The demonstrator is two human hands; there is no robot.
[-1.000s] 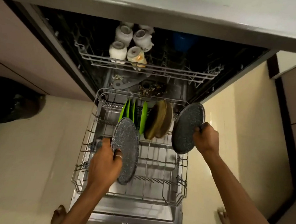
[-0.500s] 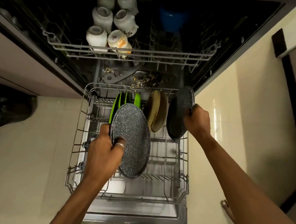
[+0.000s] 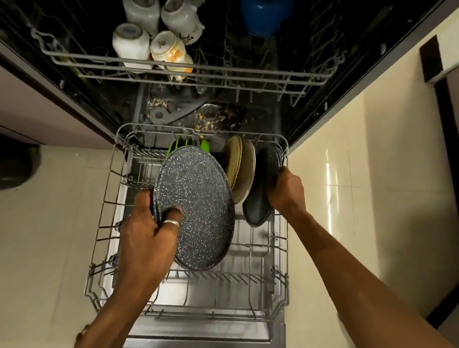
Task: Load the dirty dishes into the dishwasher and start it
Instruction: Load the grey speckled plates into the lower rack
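Note:
The dishwasher stands open with its lower rack (image 3: 101,220) pulled out. My left hand (image 3: 150,236) grips a large grey speckled plate (image 3: 197,206) by its near edge and holds it tilted over the rack's middle. My right hand (image 3: 286,190) holds a second speckled plate (image 3: 259,199) upright, down among the tines at the rack's right side. Beside it stand two brown plates (image 3: 239,169) on edge. Green plates (image 3: 204,146) stand at the rack's back, partly hidden behind the plate in my left hand.
The upper rack (image 3: 175,75) holds several upturned white cups (image 3: 131,43) and a blue vessel (image 3: 263,13). Food scraps lie on the tub floor (image 3: 215,117). Pale floor tiles (image 3: 342,179) lie on both sides. The front half of the lower rack holds nothing.
My right hand has lowered its speckled plate into the rack's right side, next to the brown plates. My left hand has brought its plate up and nearer the green plates.

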